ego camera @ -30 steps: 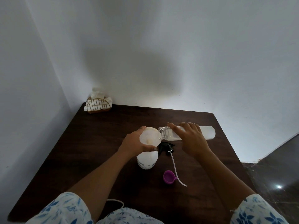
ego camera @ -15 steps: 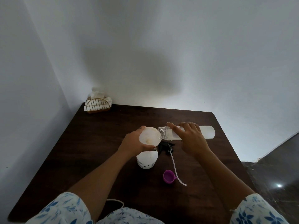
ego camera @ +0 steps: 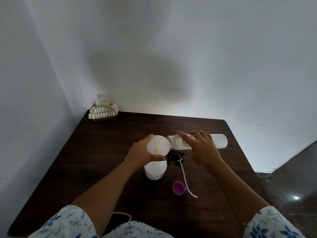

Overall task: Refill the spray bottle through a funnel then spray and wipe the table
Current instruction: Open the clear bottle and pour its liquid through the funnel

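White translucent funnel (ego camera: 158,144) gripped by L hand (ego camera: 142,152) atop white plastic spray bottle (ego camera: 155,171), mid dark wooden table (ego camera: 103,152); clear plastic refill bottle (ego camera: 220,141) grasped horiz. by R hand (ego camera: 203,149), mouth at funnel rim.

The left hand (ego camera: 140,153) and funnel (ego camera: 158,146) cover the neck of the spray bottle (ego camera: 155,171); its print at 6 o'clock is unreadable.
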A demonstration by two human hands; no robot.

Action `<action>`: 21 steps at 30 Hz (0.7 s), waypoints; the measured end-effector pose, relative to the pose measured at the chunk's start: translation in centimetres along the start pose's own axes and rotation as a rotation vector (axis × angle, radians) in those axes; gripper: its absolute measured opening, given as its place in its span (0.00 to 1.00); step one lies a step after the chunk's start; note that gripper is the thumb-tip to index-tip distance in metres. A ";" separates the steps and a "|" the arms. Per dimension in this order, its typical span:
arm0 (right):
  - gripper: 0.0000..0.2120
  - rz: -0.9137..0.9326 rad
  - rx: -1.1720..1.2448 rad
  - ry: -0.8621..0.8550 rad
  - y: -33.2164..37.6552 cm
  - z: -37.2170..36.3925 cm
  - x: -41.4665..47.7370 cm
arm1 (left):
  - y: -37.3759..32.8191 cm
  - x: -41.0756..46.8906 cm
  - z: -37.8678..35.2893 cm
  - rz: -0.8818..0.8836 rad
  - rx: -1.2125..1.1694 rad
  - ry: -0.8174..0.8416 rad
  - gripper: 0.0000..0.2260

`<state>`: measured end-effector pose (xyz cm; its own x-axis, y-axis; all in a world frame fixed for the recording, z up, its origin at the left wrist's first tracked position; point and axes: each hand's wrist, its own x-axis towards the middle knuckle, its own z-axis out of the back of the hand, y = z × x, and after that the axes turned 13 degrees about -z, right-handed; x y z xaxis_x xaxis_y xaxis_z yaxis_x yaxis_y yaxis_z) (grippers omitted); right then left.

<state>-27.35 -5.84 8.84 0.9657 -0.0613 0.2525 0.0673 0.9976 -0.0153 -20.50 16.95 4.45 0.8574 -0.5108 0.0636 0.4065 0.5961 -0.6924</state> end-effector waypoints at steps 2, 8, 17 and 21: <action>0.38 -0.003 -0.001 0.001 0.0 0.0 0.0 | 0.0 0.0 0.0 0.003 0.005 0.001 0.49; 0.38 -0.003 0.003 -0.007 0.0 -0.1 -0.1 | 0.1 0.0 0.0 -0.001 -0.007 -0.003 0.49; 0.39 -0.017 0.000 0.024 0.0 -0.6 -0.2 | -0.1 -0.1 0.0 -0.005 -0.013 -0.005 0.49; 0.41 -0.043 0.047 0.041 0.3 -0.9 -0.6 | -0.1 -0.1 0.0 -0.001 -0.004 0.009 0.49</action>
<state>-27.64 -5.58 7.82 0.9717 -0.1048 0.2117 0.0985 0.9943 0.0402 -20.62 16.97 4.54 0.8539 -0.5173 0.0580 0.4063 0.5927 -0.6954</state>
